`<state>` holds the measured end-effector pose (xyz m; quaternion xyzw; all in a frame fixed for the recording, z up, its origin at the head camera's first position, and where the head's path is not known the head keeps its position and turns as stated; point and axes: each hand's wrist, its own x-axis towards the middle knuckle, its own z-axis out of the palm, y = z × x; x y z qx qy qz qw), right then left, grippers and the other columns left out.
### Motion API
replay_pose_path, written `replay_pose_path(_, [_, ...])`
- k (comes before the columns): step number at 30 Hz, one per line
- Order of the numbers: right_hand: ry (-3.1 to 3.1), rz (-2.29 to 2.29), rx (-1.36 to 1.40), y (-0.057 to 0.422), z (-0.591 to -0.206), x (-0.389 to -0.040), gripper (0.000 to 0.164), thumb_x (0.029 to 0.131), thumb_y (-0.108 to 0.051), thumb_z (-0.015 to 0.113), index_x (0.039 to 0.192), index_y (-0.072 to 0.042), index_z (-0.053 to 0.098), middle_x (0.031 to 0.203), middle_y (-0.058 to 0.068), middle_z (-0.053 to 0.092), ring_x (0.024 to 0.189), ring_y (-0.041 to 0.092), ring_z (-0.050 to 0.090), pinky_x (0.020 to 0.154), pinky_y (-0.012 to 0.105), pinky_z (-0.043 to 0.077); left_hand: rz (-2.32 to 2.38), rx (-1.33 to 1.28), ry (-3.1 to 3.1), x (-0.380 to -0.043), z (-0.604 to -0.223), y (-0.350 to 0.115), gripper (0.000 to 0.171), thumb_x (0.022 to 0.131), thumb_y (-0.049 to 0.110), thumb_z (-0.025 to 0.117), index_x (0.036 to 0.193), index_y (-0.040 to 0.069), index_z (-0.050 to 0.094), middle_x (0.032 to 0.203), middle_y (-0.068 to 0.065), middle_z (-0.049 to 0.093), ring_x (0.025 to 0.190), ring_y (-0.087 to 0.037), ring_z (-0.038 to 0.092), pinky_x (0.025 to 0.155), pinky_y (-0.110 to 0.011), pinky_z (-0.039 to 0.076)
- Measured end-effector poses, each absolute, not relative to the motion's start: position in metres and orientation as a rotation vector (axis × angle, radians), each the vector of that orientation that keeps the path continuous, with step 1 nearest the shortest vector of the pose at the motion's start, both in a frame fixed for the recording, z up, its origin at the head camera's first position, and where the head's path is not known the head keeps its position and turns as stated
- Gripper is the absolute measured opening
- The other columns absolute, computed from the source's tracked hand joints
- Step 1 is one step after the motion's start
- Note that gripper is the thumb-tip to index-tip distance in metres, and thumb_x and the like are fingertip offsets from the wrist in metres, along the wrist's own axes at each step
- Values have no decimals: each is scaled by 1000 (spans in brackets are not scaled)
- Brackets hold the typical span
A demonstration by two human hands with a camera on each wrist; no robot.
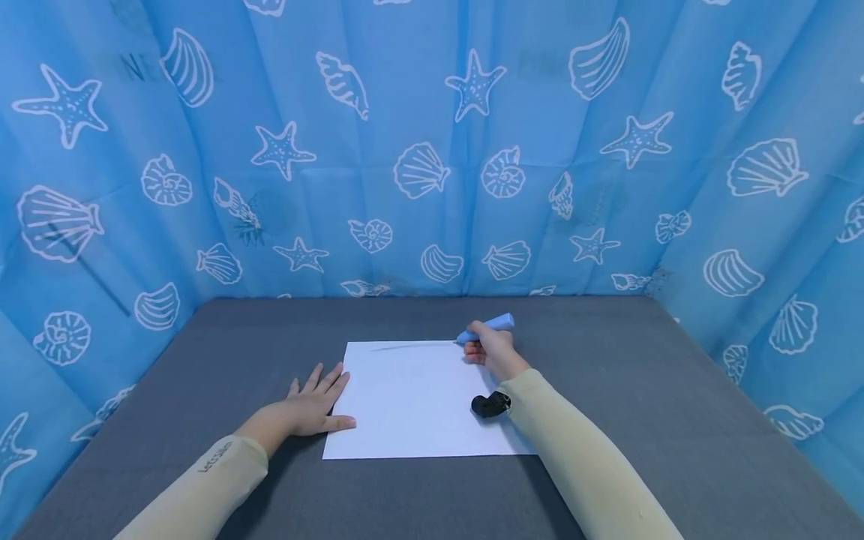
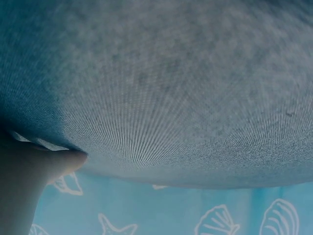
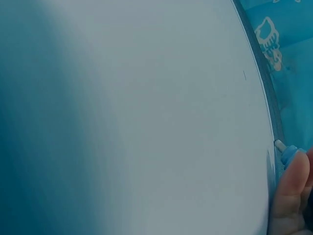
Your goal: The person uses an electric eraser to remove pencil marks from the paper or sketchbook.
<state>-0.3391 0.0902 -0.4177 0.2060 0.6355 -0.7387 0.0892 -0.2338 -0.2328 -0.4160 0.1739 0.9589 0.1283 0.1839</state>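
A white sheet of paper (image 1: 412,405) lies on the grey table. My right hand (image 1: 496,352) pinches a light blue marker (image 1: 501,322) at the sheet's far edge, its tip down near the paper. From the tip a thin dark line (image 1: 412,346) runs leftward just inside that edge. In the right wrist view the marker's pale tip (image 3: 280,145) shows beside the paper's edge, with fingers (image 3: 293,181) close behind it. My left hand (image 1: 307,405) rests flat with fingers spread, the thumb and fingertips over the sheet's left edge.
The grey cloth-covered table (image 1: 202,390) extends around the paper. A blue curtain (image 1: 432,217) with white shells and starfish stands behind it and along both sides. A black device (image 1: 491,405) sits at the right wrist, over the paper.
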Motion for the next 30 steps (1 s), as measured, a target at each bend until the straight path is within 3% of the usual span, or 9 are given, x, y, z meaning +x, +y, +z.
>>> replay_pose_path(6, [1907,-2182,601,90,-417,-339,17,90,-15,61,86,2,57,62,5,57,49,10,56,51,23,51,360,491,2713,-234,-418,-234,97,89,65,52,155,3,17,161,-20,6,143,-48,-4,104,-72,-2])
replay_pose_path(19, [1946,-2149,581,90,-418,-338,19,90,-17,63,85,1,58,62,5,56,49,11,55,52,23,52,398,518,2694,-236,-421,-237,106,85,75,47,155,2,15,161,-20,2,143,-48,-9,104,-72,-6])
replay_pose_path(30, [1732,-2268,585,94,-415,-335,31,97,-29,58,101,2,56,68,7,58,55,13,60,56,26,55,380,514,2726,-241,-432,-241,105,84,75,48,155,4,16,162,-17,4,144,-46,-8,104,-72,-5])
